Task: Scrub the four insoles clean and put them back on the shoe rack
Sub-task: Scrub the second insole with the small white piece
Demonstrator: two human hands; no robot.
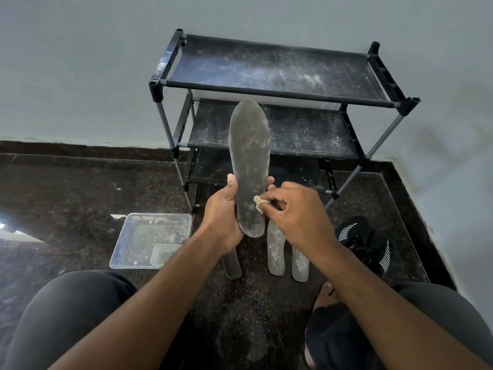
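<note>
Insoles are the matter here: one long grey insole, dusty with pale specks, stands almost upright in front of the black shoe rack with fabric shelves. The left hand holds it at the lower part, thumb on the near face and fingers curled behind it. The right hand pinches a small beige scrap of cloth or sponge between fingertips and presses it to the right edge of the insole, near the heel. Three other grey insoles lie on the dark speckled stone floor below the hands: one under the left wrist, two side by side under the right hand, both with white powder on them. A clear square plastic tray with cloudy residue sits on the floor at the left. In my judgement the scrubbing is at its beginning. The risk is that the thin insole bends or slips from the left grip if the right hand pushes hard, because only its lower end is supported. Also, the rack shelves are dusty, so clean insoles could get dirty again there.
</note>
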